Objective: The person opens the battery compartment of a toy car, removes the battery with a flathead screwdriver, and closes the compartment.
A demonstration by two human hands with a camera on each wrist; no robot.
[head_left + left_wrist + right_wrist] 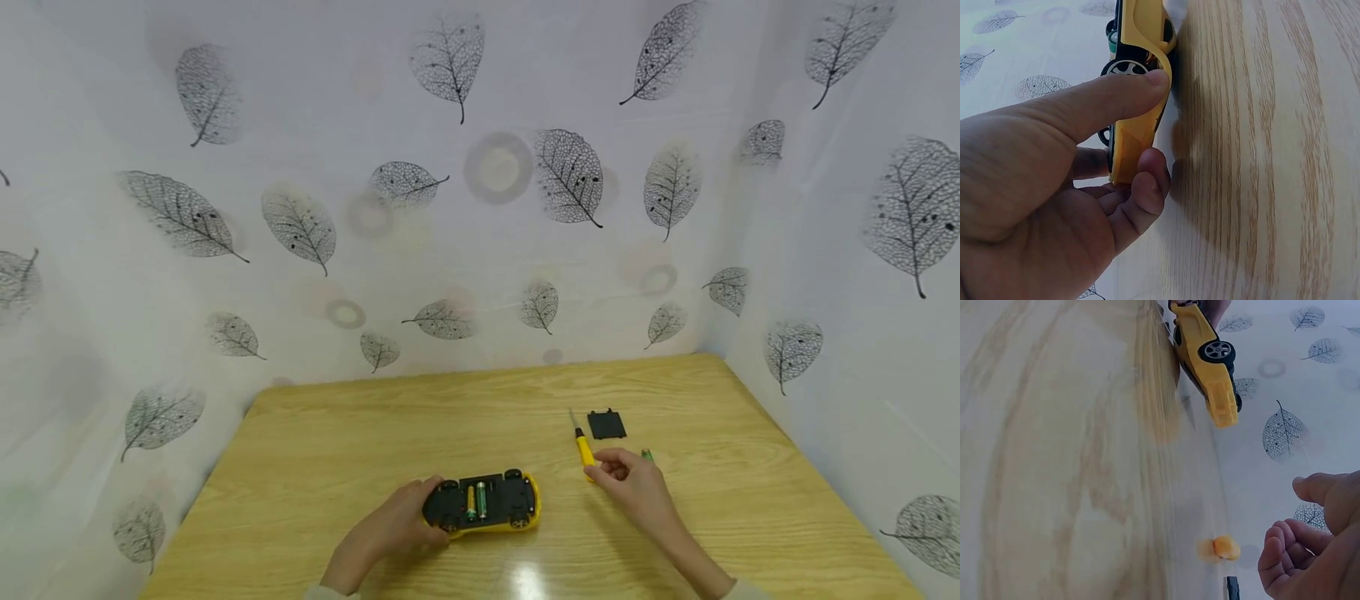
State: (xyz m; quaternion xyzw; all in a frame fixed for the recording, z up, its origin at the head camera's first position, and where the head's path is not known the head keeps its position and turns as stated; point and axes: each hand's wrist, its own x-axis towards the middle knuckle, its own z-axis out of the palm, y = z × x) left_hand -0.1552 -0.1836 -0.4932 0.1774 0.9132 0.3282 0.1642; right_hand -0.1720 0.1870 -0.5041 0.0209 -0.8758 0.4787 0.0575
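Note:
A yellow toy car (537, 500) lies upside down, its black underside up. My left hand (401, 521) grips one end, thumb along the side by a wheel (1127, 67) in the left wrist view. Two batteries (482, 502) sit in the open compartment. My right hand (637, 487) hovers by the handle of a yellow screwdriver (584, 450). In the right wrist view its fingers (1297, 540) are loosely bent, thumb apart, holding nothing. The screwdriver lies on the table, blade pointing away. Beyond the right hand a green battery (647, 455) is partly hidden.
A black battery cover (606, 424) lies on the wooden table (375, 417), right of the screwdriver's blade. White sheets with a leaf print (487, 250) enclose the table at the back and sides.

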